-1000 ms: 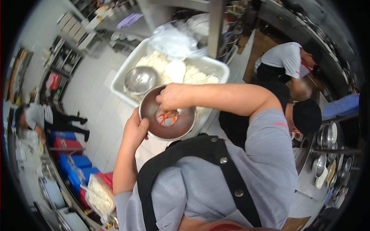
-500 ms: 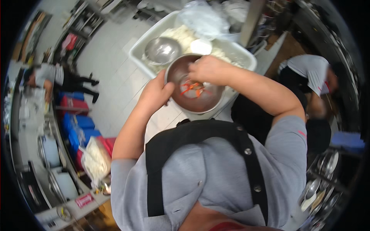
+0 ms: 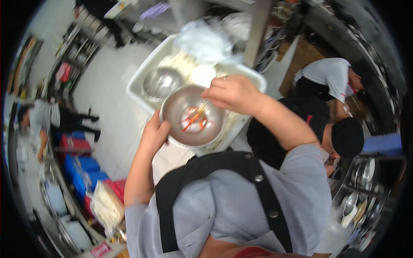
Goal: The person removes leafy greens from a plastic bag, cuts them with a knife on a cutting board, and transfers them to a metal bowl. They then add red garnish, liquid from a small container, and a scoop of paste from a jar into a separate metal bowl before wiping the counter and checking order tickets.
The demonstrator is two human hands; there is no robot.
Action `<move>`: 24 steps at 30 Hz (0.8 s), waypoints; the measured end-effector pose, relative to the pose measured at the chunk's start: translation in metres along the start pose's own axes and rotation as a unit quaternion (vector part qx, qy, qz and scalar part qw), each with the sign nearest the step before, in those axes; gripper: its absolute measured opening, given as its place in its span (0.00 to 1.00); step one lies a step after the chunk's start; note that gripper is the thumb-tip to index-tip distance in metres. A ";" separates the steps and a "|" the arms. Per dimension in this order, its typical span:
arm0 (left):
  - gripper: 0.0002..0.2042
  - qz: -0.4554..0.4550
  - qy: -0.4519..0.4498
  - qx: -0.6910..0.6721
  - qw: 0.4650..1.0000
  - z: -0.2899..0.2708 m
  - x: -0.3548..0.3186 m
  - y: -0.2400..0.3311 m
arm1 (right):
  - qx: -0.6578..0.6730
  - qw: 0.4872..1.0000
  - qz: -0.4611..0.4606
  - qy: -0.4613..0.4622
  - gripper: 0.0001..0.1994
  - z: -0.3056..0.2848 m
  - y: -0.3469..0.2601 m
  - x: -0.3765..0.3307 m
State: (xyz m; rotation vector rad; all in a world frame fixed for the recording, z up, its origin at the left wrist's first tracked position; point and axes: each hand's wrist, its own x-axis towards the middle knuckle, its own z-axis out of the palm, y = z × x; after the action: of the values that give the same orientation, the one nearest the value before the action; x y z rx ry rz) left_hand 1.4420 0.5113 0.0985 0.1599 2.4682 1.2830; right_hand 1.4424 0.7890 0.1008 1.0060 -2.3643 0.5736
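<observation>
White kitchen tiles lie below the tub (image 3: 142, 79), where the bowl (image 3: 174, 112) has swung nearer, left hand (image 3: 154, 134) cupping its rim, right hand (image 3: 232, 92) curled, pinching something thin over the red bits (image 3: 192, 121).

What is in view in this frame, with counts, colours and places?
Bowl: one, steel, centre, held over the tray, orange-red pieces inside.
Second bowl: one, steel, empty, in the tray's left part.
Tray: one, white, top centre, holding pale food.
Plastic bag: one, clear, at the tray's far end.
Crates: several, blue and red, lower left floor.
Co-workers: three; one at left, two at right.
Dishes: many, steel, rack at lower right.
Apron: one, black, over a grey shirt.
Left hand: holds the bowl's rim.
Right hand: above the bowl; what the fingers hold is blurred.
</observation>
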 end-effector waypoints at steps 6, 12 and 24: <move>0.23 -0.039 0.050 -0.110 0.992 -0.014 -0.018 -0.027 | -0.048 0.866 0.139 0.478 0.11 -0.082 0.044 -0.041; 0.20 -0.064 0.105 -0.133 0.983 -0.031 -0.033 -0.051 | 0.062 0.753 0.192 0.626 0.07 -0.099 0.199 -0.038; 0.21 -0.090 0.152 -0.164 0.971 -0.094 -0.053 -0.109 | 0.007 0.713 0.226 0.664 0.17 -0.054 0.207 -0.029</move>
State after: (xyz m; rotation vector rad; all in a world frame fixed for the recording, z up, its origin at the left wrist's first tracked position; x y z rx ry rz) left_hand 1.4643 0.3620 0.0732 -0.3609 2.3916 1.7110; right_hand 1.3192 0.9662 0.0884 -0.1582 -1.1882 1.0189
